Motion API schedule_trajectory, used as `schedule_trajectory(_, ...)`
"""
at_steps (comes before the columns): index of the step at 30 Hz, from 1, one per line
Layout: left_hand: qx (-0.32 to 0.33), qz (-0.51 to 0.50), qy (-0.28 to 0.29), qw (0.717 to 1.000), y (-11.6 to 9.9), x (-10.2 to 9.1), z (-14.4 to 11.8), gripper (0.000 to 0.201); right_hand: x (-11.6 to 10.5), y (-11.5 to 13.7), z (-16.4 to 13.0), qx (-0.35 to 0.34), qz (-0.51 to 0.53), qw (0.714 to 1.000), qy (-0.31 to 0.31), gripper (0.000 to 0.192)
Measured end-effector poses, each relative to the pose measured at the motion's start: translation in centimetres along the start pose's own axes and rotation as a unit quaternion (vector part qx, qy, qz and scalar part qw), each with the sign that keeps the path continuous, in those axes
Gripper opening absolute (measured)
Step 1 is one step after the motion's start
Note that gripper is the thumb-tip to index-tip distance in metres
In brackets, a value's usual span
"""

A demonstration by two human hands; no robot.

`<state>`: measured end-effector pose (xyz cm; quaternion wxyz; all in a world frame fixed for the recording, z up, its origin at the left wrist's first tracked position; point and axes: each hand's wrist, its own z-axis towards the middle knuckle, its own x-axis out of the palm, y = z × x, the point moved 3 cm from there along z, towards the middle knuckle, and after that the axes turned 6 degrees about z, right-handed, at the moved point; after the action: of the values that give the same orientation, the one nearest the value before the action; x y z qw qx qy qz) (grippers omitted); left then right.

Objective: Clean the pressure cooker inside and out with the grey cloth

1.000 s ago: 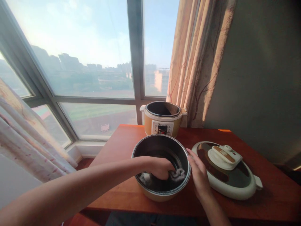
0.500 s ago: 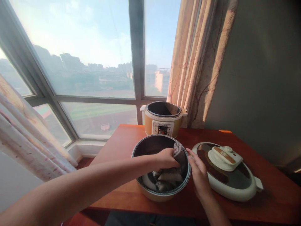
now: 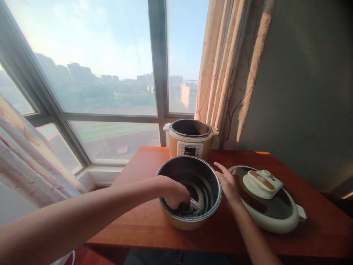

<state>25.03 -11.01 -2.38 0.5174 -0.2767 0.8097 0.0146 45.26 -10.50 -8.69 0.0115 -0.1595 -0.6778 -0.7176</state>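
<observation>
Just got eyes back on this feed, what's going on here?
A person has their left hand down inside a dark-lined pot, curled on a grey cloth against the inner surface. Their right hand is open beside the pot's right rim; whether it presses there is hard to tell. Behind the pot, the cooker base stands uncovered on the wooden table, near the window. The lid lies to the right, handle up.

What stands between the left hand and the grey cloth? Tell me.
Nothing visible: the left hand is already down inside the inner pot, its curled fingers on the grey cloth. The lid lies off to the right, clear of the pot's mouth.
</observation>
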Motion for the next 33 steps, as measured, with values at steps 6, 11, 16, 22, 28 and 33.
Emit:
schedule_trajectory(6, 0.022, 0.019, 0.023, 0.999, 0.8, -0.1, -0.6, 0.057, -1.2, -0.4, -1.8, -0.03, -0.023, 0.996, -0.081, 0.063)
schedule_trajectory(11, -0.039, 0.038, 0.027, 0.998, 1.0, 0.0, -0.8, 0.053, -0.6, -0.7, -6.7, -0.018, -0.017, 0.994, -0.104, 0.069)
schedule_trajectory(16, -0.077, 0.006, -0.045, 0.996, 0.3, -0.2, 0.6, 0.029, 1.5, -0.3, -10.2, 0.009, 0.023, 0.997, -0.071, 0.08)
schedule_trajectory(22, -0.145, -0.426, -0.19, 0.873, 1.5, -0.4, 4.5, 0.019, 1.5, 0.2, -9.3, 0.007, 0.003, 0.999, -0.042, 0.081)
schedule_trajectory(28, -0.17, -0.54, -0.258, 0.783, 1.1, -0.5, 5.7, 0.023, 1.2, 0.5, -7.9, 0.006, -0.001, 0.999, -0.037, 0.081)
schedule_trajectory(33, -0.114, -0.316, -0.131, 0.933, -0.3, -1.1, 3.7, 0.027, 0.2, 0.0, -5.6, 0.016, 0.024, 0.998, -0.05, 0.075)
